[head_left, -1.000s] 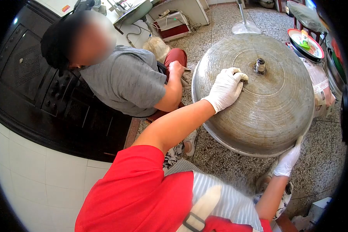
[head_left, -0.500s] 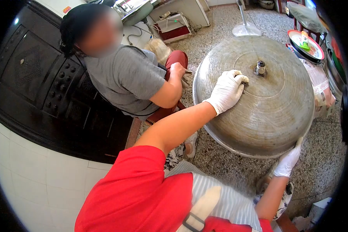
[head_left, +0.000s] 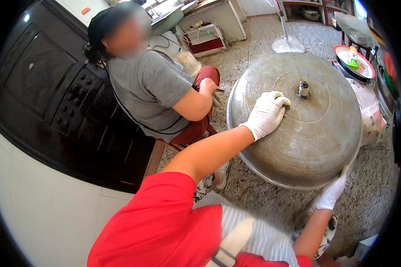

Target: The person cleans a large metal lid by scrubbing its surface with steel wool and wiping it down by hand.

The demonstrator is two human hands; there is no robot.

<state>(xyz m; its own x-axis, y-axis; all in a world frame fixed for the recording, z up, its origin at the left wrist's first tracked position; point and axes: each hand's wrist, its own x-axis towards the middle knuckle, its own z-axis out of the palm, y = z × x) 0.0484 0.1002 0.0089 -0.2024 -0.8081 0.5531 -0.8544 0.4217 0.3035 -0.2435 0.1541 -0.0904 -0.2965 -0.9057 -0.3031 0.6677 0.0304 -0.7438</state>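
A big, dull-metal domed lid (head_left: 316,142) fills the right half of the head view, with a short metal fitting (head_left: 303,89) at its centre. On its top, left of the fitting, rests my left hand (head_left: 267,115) in a white glove. Its fingers are curled over a small dark wad (head_left: 287,103), like a steel-wool scrubber, mostly hidden under them. My right hand (head_left: 333,193), also gloved, grips the lid's near right rim; some of its fingers are out of sight below the edge.
A co-worker in a grey shirt (head_left: 151,84) sits at the left, close to the lid, holding a cloth-like item (head_left: 218,95). Behind the lid stands a round white base with a pole (head_left: 288,44). Stacked basins (head_left: 354,62) are at the right. A dark door (head_left: 44,98) lies left.
The view has tilted, so everything sits a little lower in the picture. My left hand stays at nearly the same spot on the lid, and my right hand keeps to the rim.
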